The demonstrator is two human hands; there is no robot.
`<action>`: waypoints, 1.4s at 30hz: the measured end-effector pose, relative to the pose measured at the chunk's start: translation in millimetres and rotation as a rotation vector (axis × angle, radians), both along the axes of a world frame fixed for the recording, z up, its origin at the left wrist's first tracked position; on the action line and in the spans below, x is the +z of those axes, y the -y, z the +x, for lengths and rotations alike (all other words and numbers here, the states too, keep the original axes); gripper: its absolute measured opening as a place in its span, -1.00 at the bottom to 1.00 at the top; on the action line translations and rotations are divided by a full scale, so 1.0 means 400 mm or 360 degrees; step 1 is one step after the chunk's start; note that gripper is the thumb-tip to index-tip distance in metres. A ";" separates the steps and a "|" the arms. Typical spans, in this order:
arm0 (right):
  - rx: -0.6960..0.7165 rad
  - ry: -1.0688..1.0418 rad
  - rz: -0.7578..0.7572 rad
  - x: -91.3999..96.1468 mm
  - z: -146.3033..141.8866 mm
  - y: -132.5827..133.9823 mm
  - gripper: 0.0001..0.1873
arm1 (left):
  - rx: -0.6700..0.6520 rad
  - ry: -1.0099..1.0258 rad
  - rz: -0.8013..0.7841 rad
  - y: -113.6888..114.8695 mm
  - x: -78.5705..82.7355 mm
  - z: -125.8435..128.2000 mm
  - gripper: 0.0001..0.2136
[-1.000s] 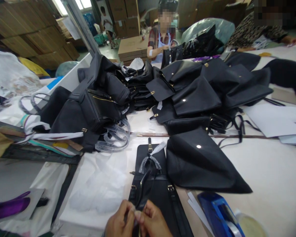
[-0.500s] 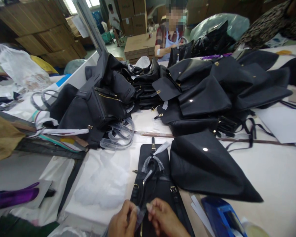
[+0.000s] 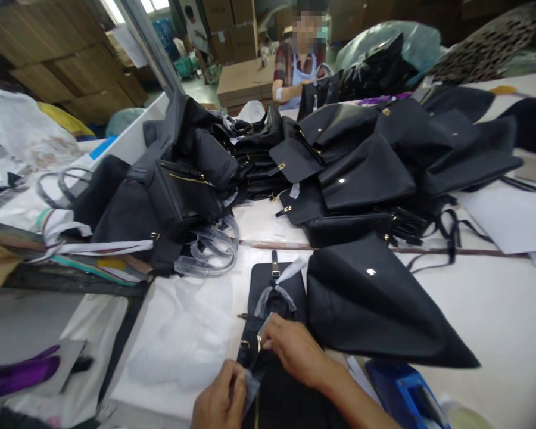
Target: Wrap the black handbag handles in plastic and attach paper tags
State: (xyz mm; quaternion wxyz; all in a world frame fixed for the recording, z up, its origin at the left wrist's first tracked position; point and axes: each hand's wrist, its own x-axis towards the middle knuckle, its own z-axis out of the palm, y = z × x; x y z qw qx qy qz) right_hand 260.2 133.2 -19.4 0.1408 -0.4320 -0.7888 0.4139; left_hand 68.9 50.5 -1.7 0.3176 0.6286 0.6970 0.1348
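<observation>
A backpack (image 3: 283,390) is lying on the desk (image 3: 509,304) beneath the fingers (image 3: 270,330). Right of them I'm seeing a tape dispenser (image 3: 406,390); another bag (image 3: 375,304) is resting ahead-right. Sheets (image 3: 183,333) are lying to their left. Farther ahead, a left heap (image 3: 178,196) and a right heap (image 3: 361,179) of bags are covering the desk, a co-worker (image 3: 301,71) staying behind.

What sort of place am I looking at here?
Probably a bag factory or packing workshop: many similar black bags are piled on the table, cardboard boxes are stacked behind, and another person in an apron is across the table.
</observation>
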 end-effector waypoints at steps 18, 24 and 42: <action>0.0409 0.0040 -0.0045 -0.024 0.005 -0.058 -0.80 | -0.0015 -0.0089 -0.0199 -0.083 0.006 0.045 -0.79; 0.0319 0.0139 0.0008 -0.036 0.021 -0.086 -0.80 | -0.0008 -0.0096 -0.0244 -0.112 -0.017 0.052 -0.79; 0.0422 0.0144 0.0061 -0.110 0.018 -0.177 -0.80 | -0.0015 -0.0104 -0.0336 -0.176 -0.058 0.064 -0.81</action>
